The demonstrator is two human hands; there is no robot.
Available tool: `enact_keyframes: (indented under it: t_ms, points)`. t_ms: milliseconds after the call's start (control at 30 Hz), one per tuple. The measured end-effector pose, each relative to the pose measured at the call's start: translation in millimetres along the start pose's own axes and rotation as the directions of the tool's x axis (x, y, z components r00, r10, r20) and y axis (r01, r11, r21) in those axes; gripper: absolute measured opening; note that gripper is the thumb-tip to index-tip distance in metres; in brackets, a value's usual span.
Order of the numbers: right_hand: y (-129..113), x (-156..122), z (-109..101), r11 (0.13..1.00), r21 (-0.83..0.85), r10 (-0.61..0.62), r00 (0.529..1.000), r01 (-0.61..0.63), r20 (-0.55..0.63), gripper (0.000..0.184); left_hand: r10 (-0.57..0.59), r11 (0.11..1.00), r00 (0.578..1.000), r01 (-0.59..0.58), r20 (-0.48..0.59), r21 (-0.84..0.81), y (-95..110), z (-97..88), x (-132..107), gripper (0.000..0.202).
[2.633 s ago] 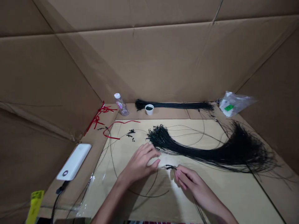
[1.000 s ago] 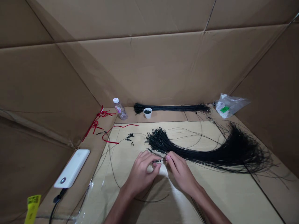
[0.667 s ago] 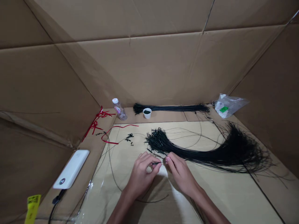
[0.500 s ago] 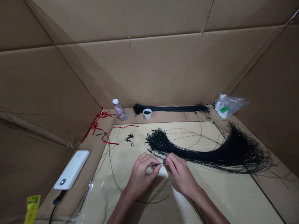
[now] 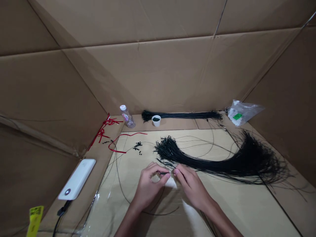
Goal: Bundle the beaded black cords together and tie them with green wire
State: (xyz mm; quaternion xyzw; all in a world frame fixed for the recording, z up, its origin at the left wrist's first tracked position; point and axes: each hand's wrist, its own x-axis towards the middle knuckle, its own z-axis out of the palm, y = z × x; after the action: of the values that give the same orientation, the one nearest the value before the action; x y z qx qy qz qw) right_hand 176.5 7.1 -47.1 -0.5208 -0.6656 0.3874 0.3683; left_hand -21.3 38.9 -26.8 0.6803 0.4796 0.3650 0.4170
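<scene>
My left hand (image 5: pixel 148 186) pinches a thin black wire strung with small dark beads (image 5: pixel 163 173) between thumb and forefinger. Just to its right, my right hand (image 5: pixel 191 185) is closed with its fingertips on the same wire, and a short bare stretch shows between the hands. Right behind them lies a large curved bundle of black wires (image 5: pixel 217 167), its left end thick with beads. A few beaded strands (image 5: pixel 168 164) stick out from it close to my right fingertips. Loose dark beads (image 5: pixel 137 145) are scattered on the cardboard beyond my left hand.
A small white cup of dark beads (image 5: pixel 156 123) stands before a straight black bundle (image 5: pixel 182 115). Nearby are a clear bottle (image 5: pixel 128 119), red ribbon (image 5: pixel 118 151) and a plastic bag (image 5: pixel 247 113). A white power bank (image 5: pixel 77 179) lies left. Cardboard walls (image 5: pixel 138 72) enclose the surface.
My right fingertips have shifted slightly left, closer to the left hand, narrowing the gap. The left hand keeps its pinch on the beaded wire. The whole view has moved very slightly.
</scene>
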Motion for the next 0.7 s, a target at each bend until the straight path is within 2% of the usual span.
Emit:
enact_keyframes:
  t_ms: [167, 267, 400, 500, 533, 600, 700]
  points:
    - [-10, -1, -2, 0.999, 0.033, -0.034, 0.996, 0.031, 0.082, 0.036, -0.101, 0.991, 0.995, 0.1, -0.001, -0.084, 5, 1.4, -1, 0.012]
    - [-13, -2, -5, 0.998, 0.037, -0.054, 0.991, 0.049, 0.126, 0.034, -0.124, 0.985, 0.992, 0.127, 0.03, -0.119, 9, -1.4, -1, 0.016]
    - [-14, -2, -7, 0.997, 0.023, -0.076, 0.986, 0.073, 0.145, 0.034, -0.128, 0.974, 0.988, 0.142, 0.088, -0.178, 12, -6.5, -1, 0.01]
    - [-16, -1, -7, 0.994, 0.008, -0.111, 0.982, 0.111, 0.156, 0.033, -0.125, 0.957, 0.985, 0.151, 0.119, -0.249, 14, -9.3, -2, 0.029]
    - [-17, -1, -8, 0.992, 0.006, -0.121, 0.979, 0.122, 0.165, 0.032, -0.12, 0.957, 0.984, 0.15, 0.131, -0.249, 15, -10.2, -2, 0.033]
    - [-20, -3, -9, 0.991, -0.003, -0.133, 0.973, 0.136, 0.186, 0.031, -0.083, 0.977, 0.985, 0.11, 0.152, -0.182, 17, -12.3, -4, 0.025]
    - [-25, -10, -15, 0.99, -0.007, -0.134, 0.96, 0.14, 0.246, 0.031, 0.025, 0.999, 0.979, -0.014, 0.205, -0.052, 23, -17.2, -10, 0.013]
